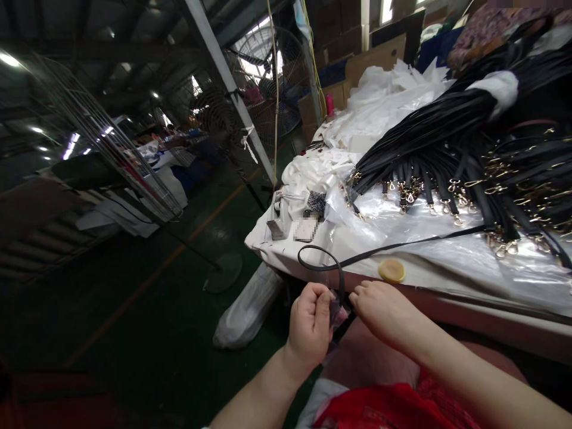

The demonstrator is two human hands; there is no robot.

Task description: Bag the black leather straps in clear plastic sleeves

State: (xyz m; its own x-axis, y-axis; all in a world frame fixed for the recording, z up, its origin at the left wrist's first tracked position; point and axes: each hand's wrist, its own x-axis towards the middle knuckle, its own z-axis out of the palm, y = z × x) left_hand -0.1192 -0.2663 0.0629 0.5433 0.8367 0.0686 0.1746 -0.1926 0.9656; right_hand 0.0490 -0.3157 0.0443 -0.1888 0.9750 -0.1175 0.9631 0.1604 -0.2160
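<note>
My left hand [310, 325] is closed in a pinch, with a small piece of clear plastic film [338, 314] at its fingertips. Just to the right, my right hand [379, 308] has its fingers curled in; whatever they hold is hidden. A thin black strap [379, 250] runs along the table edge, makes a loop above my hands and drops down between them. Its lower end is out of sight. Close above my right hand, a round yellowish disc [392, 270] lies at the table's edge.
Bundled black straps [429, 128] with gold-coloured clasps [411, 193] cover the right of the table [429, 262]. White sheeting [384, 101] is heaped behind. A metal holder [277, 223] stands at the near left corner. A wrapped roll [250, 307] lies below; another person's sleeve [482, 30] shows far right.
</note>
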